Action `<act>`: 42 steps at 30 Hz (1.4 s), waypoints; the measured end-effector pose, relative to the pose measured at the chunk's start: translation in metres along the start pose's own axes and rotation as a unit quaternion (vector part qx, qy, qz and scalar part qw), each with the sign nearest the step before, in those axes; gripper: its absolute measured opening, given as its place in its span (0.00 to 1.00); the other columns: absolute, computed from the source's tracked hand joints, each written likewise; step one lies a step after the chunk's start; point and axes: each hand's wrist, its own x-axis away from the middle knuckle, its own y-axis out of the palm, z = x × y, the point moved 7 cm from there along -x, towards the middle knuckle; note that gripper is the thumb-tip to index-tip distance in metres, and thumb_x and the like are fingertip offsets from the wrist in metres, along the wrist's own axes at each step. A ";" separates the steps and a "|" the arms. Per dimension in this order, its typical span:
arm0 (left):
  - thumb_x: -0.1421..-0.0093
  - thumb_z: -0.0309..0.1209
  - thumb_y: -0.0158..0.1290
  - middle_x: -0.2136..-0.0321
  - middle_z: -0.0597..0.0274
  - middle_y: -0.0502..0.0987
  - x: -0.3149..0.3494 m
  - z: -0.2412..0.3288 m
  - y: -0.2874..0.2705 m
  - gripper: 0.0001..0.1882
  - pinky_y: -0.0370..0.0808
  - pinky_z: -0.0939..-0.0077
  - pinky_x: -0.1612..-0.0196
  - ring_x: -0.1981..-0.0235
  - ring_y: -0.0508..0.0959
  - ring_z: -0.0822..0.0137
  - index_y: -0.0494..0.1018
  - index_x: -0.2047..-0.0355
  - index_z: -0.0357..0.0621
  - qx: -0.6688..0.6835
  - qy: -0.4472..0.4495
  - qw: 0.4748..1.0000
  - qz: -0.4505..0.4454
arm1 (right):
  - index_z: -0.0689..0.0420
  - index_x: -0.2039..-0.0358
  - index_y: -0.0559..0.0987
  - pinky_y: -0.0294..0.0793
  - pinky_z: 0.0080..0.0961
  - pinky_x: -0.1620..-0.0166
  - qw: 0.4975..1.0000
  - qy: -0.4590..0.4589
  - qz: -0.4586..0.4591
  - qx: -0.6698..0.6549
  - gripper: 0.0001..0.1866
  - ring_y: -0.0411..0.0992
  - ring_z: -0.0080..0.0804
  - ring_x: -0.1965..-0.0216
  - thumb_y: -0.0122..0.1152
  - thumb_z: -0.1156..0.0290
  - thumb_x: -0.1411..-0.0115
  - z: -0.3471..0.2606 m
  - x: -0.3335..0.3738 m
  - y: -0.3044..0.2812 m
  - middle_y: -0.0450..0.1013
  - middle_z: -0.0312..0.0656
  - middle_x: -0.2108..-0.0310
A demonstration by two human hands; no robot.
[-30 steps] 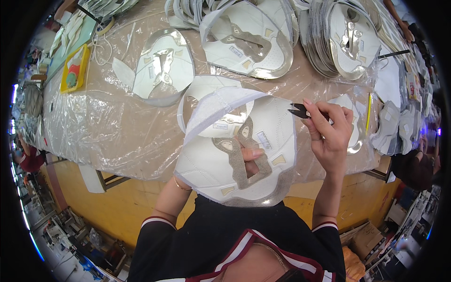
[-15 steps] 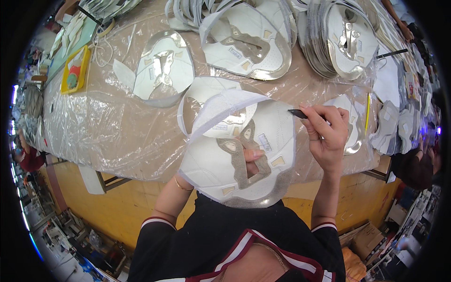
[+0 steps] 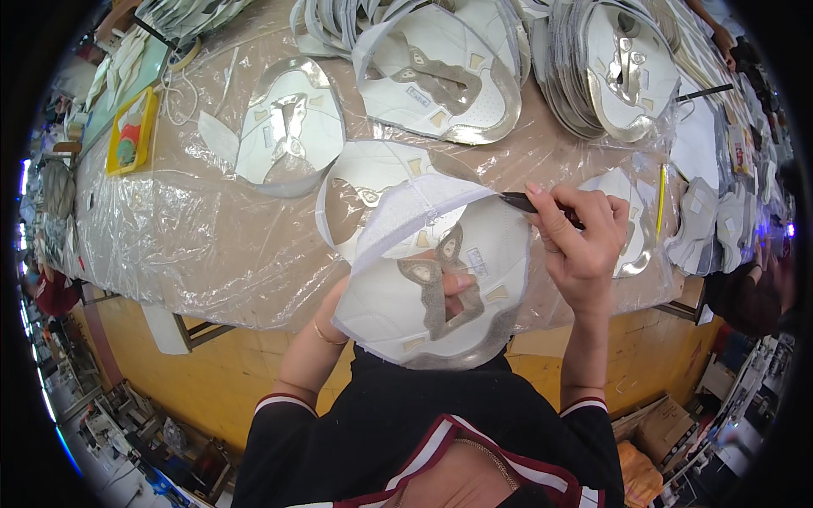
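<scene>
In front of my body is a white shoe upper [image 3: 373, 305] with grey-silver trim and a cut-out throat. My left hand [image 3: 458, 284] grips it from beneath. Its thumb shows through the throat opening, and the other fingers are mostly hidden. A pale lining strip [image 3: 406, 222] arches across the upper's far edge. My right hand [image 3: 583, 241] is closed around a small black pointed tool [image 3: 517, 201], whose tip is at the far right end of that strip. Whether the tip touches the edge, I cannot tell. Just beyond lies another white upper [image 3: 339, 182], partly covered by the held one.
Plastic sheeting covers the table [image 3: 203, 245]. A single upper [image 3: 322, 118] lies at far left. Stacked uppers [image 3: 440, 93] stand at the back, with another stack [image 3: 631, 76] to their right. A yellow tray [image 3: 146, 140] sits far left; a yellow pencil-like stick [image 3: 660, 199] lies right.
My right hand has moved slightly left with the black tool, bringing its tip to the strip. The held upper has tilted a little, and the whole view has shifted slightly.
</scene>
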 end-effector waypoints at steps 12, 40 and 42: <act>0.47 0.35 0.66 0.73 0.60 0.81 0.001 -0.005 -0.008 0.17 0.75 0.81 0.68 0.72 0.79 0.72 0.79 0.61 0.38 -0.016 0.002 1.000 0.000 | 0.60 0.54 0.81 0.69 0.22 0.60 0.848 0.252 -0.031 -0.465 0.13 0.71 0.26 0.65 0.60 0.76 0.40 0.027 0.026 0.028 0.75 0.39 0.67; 0.48 0.37 0.67 0.66 0.58 0.79 -0.002 0.001 0.005 0.24 0.73 0.79 0.60 0.64 0.77 0.70 0.76 0.54 0.38 -0.113 0.033 0.992 -0.035 | 0.64 0.56 0.81 0.65 0.21 0.65 0.820 0.255 -0.188 -0.476 0.12 0.66 0.23 0.70 0.59 0.73 0.38 0.035 0.031 0.027 0.73 0.38 0.73; 0.48 0.38 0.67 0.65 0.57 0.79 -0.001 0.005 0.005 0.26 0.73 0.78 0.59 0.62 0.76 0.69 0.75 0.52 0.38 -0.150 0.060 0.986 -0.037 | 0.65 0.56 0.81 0.66 0.21 0.64 0.820 0.255 -0.193 -0.475 0.12 0.67 0.24 0.69 0.59 0.74 0.39 0.034 0.031 0.028 0.73 0.39 0.72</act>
